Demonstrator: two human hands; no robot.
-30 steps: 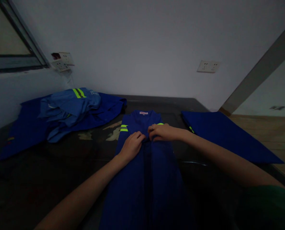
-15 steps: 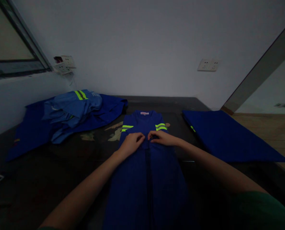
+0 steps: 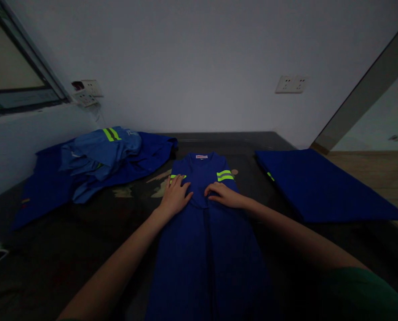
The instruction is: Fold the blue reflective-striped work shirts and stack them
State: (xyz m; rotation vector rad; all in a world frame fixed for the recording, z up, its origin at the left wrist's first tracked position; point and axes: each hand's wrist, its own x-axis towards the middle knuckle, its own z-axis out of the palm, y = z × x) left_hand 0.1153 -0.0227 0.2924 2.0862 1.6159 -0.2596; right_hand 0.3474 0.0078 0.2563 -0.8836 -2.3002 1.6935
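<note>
Blue garment (image 3: 185,249), cut off below, stripe (image 3: 173,177) part-hidden beneath left hand (image 3: 175,196), fingers spread; right hand (image 3: 227,195) curled, hold unclear.

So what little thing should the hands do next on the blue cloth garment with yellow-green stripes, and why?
Perhaps the right hand should flatten and smooth the blue cloth garment outward beside its yellow-green and grey band: its fingers look curled near the middle, while the left hand lies spread, partly covering the opposite band.
</note>
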